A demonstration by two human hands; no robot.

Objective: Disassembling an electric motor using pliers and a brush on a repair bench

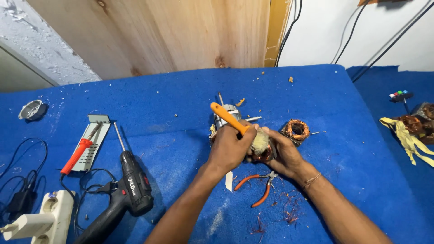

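**Motor stator brushed on the blue bench**

A small brush with an orange plastic handle and pale bristles [235, 124] is gripped in the left hand [229, 147], its bristles laid against a round copper-wound motor stator [263, 153]. The stator is clasped by the right hand [282, 153] at the middle of the blue carpeted bench [343, 117]. Orange-handled pliers [260, 185] lie just below the hands. A second copper coil [296, 130] is seen beside the right hand.
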